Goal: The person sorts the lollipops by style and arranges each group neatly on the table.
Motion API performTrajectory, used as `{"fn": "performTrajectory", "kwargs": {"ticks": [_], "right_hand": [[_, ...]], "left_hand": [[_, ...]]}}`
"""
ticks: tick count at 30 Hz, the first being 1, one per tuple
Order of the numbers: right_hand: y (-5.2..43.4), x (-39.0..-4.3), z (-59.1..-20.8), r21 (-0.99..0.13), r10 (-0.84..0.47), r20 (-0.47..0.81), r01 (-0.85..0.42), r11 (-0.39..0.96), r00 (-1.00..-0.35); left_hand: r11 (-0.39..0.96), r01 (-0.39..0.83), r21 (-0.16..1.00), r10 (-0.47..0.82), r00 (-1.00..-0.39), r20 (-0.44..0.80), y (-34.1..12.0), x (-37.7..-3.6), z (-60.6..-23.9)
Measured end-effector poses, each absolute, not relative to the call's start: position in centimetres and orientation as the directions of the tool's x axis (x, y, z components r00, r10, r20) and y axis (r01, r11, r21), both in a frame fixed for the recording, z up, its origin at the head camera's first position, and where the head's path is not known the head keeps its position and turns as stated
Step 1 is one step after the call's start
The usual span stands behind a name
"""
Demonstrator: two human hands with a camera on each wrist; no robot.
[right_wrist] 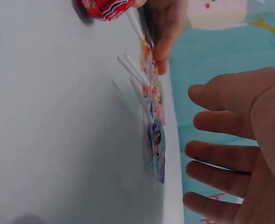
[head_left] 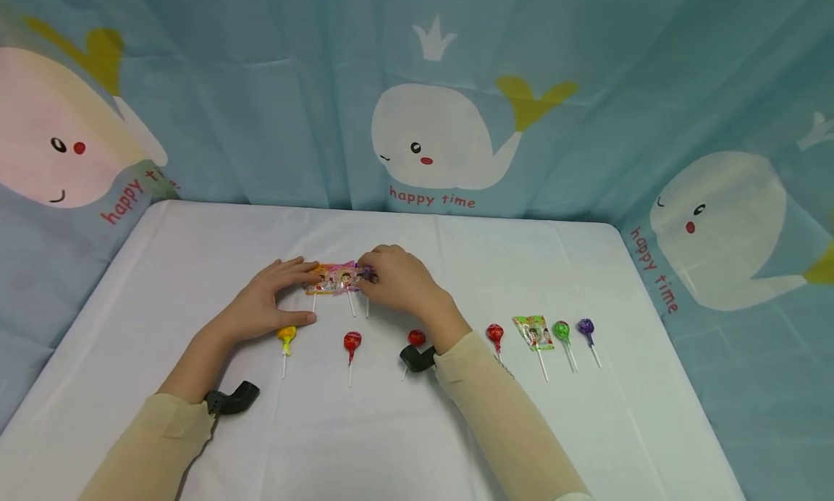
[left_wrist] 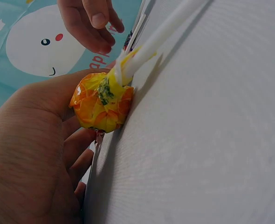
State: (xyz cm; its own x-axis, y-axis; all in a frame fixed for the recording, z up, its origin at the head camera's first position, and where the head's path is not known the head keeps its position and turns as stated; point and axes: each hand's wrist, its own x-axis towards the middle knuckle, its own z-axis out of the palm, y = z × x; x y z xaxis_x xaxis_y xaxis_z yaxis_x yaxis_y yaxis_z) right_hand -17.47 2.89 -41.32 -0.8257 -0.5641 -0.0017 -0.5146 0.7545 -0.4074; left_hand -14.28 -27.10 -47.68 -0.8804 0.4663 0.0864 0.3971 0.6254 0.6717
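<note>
White-clothed counter (head_left: 456, 428) before whale-print curtain, three flat-wrapped lollipops (head_left: 337, 279) mid-counter, colourful cartoon wrappers side by side, white sticks pointing toward person, left hand (head_left: 270, 302) and right hand (head_left: 397, 278) flanking, relaxed fingers touching wrapper ends.

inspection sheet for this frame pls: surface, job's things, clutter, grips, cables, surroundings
Surface: white table cloth, flat, faint fold creases.
Job's things: three flat wrapped lollipops side by side, sticks pointing toward the person, between both hands.
Clutter: nearer row of round lollipops: yellow lollipop, three red, a green lollipop, a purple lollipop, plus one more flat wrapped lollipop.
Grips: left hand fingertips on the left end of the flat trio, thumb on the cloth; right hand over the right end, fingers relaxed, contact not clear.
Cables: nothing seen; black wrist mounts only.
Surroundings: blue whale-print curtain reading "happy time" on three sides.
</note>
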Motion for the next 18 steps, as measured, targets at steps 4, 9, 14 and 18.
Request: {"fn": "performTrajectory", "kwargs": {"ticks": [4,9,14,18], "right_hand": [[3.1,-17.2,-41.3,-0.428,-0.552,0.010,-0.503,0.751,-0.833],[3.7,-17.1,-41.8,-0.465,-0.531,0.022,-0.479,0.744,-0.847],[4.2,-17.0,-42.2,-0.497,-0.532,0.022,-0.471,0.729,-0.847],[4.5,-16.7,-41.9,-0.494,-0.519,0.019,-0.460,0.738,-0.854]], "left_hand": [[0.614,0.405,0.677,0.469,-0.878,0.100,-27.1,-14.2,-47.7],[0.608,0.404,0.683,0.468,-0.878,0.102,-27.0,-14.2,-47.8],[0.613,0.405,0.679,0.467,-0.878,0.103,-26.9,-14.2,-47.8],[0.619,0.403,0.674,0.464,-0.880,0.099,-27.0,-14.2,-47.7]]}}
